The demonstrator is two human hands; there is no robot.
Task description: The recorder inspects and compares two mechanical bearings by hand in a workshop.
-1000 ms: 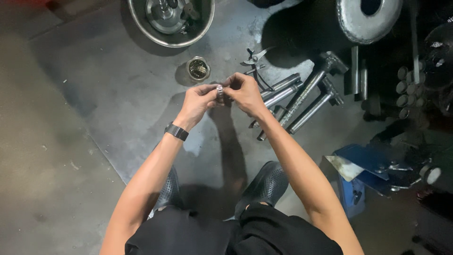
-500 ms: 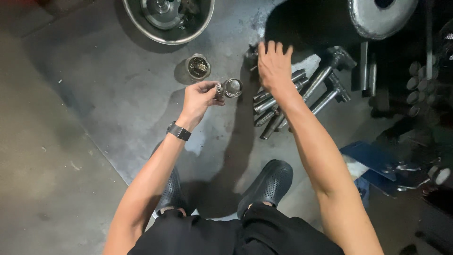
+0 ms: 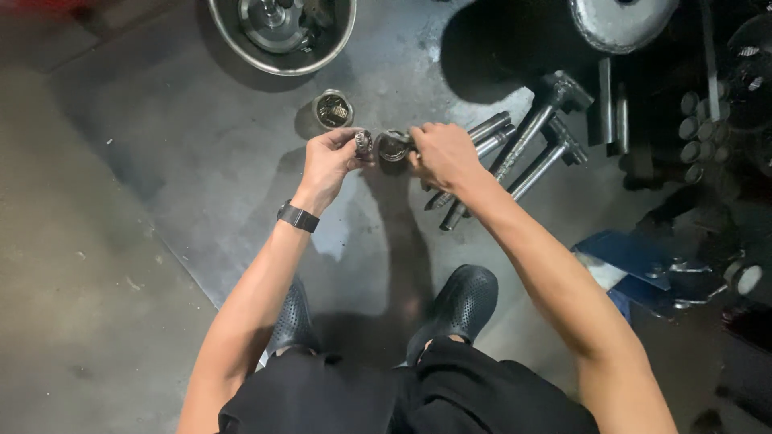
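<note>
Holding a small ring-shaped metal part, apparently a bearing [image 3: 363,143], the left hand [image 3: 328,161] pinches it between thumb and fingertips at chest height above the floor. The right hand [image 3: 442,153] is closed around a second round metal piece, cup-like with a dark hollow [image 3: 393,148], held just beside the bearing; the two parts are close but appear not yet joined. Whether they touch cannot be told from this view.

Judged from how things lie, the work is at a fitting stage: both parts are picked up and brought face to face, and the mating itself is not yet done.

On the steel floor plate [image 3: 161,145] beyond the hands stands another small metal cup [image 3: 333,109], untouched. Several long bolts or shafts [image 3: 515,157] lie in a loose group to the right, partly under the right hand. A large metal bowl [image 3: 241,40] holding a heavy round component sits at the top edge. A black wristband [image 3: 297,217] is on the left wrist, and black perforated shoes [image 3: 458,301] rest on the plate below.
</note>
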